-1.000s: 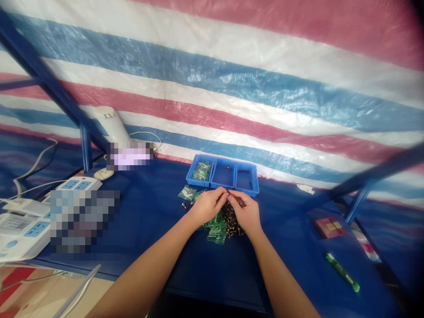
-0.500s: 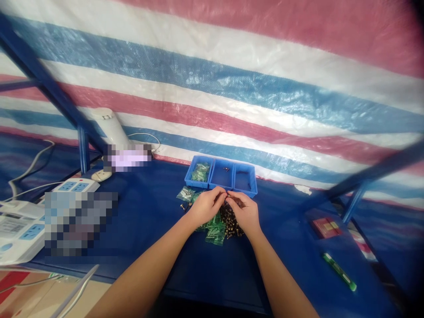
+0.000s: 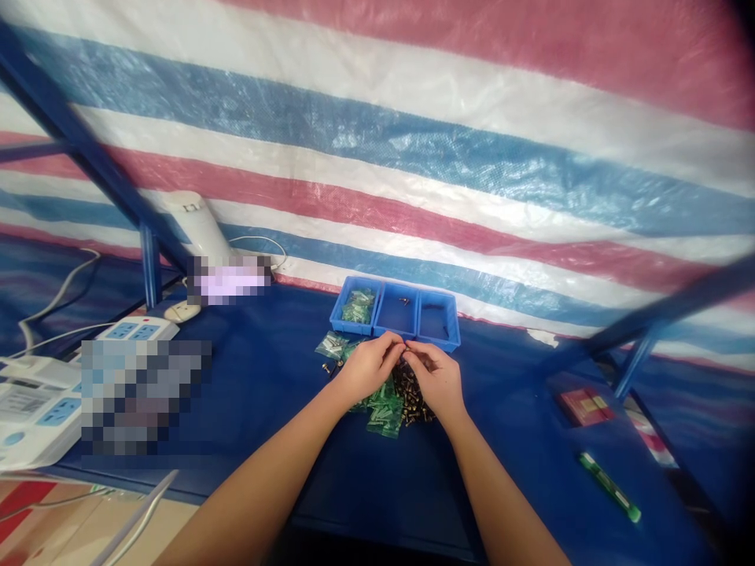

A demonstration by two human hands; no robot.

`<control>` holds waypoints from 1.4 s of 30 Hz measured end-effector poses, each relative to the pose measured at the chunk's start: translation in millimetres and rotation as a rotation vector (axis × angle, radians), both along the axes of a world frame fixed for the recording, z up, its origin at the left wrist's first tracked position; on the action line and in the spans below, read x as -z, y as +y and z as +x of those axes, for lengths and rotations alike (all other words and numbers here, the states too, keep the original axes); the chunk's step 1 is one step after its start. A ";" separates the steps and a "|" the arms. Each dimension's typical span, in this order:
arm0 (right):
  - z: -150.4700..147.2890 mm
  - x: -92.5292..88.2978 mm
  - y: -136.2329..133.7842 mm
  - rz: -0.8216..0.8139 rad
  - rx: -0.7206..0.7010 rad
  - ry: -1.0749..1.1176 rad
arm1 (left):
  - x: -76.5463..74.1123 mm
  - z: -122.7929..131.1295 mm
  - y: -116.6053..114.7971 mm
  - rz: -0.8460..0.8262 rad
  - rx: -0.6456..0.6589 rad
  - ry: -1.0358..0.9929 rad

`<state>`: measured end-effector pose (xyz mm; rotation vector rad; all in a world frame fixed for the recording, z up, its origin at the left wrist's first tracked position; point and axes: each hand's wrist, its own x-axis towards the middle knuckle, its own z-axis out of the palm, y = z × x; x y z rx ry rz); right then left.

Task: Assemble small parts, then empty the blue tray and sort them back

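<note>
My left hand (image 3: 369, 367) and my right hand (image 3: 437, 373) meet fingertip to fingertip over the blue table. Both are closed in a pinch around something tiny, mostly hidden by the fingers. Below and between them lies a heap of dark and brass-coloured screws (image 3: 413, 395). Green-tinted small plastic bags (image 3: 386, 413) with pale pieces inside lie against the heap, partly under my left hand. Just behind my fingers stands a blue tray with three compartments (image 3: 396, 333). Its left compartment holds small greenish bags (image 3: 358, 306); a small screw (image 3: 404, 300) lies in the middle one.
A clear bag (image 3: 331, 345) and a few loose screws (image 3: 326, 368) lie left of my left hand. Farther left are a white power strip (image 3: 50, 413) and cables. A green tube-like object (image 3: 609, 487) and a red box (image 3: 586, 406) are at right. Striped sheeting hangs behind.
Both hands keep the same pinch over the heap, with hardly any finger movement. The whole view has shifted very slightly.
</note>
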<state>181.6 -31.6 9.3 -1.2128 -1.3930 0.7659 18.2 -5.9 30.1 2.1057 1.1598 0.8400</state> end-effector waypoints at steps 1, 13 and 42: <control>-0.7 -0.7 -0.8 0.002 -0.009 -0.008 | 0.2 -0.1 0.4 0.005 -0.004 0.005; 0.4 -2.1 -1.2 -0.010 0.019 -0.004 | -2.8 -1.3 -0.8 -0.004 0.000 -0.027; 1.3 -3.9 -1.3 -0.017 0.012 0.037 | -0.4 -2.7 1.1 0.117 0.037 0.120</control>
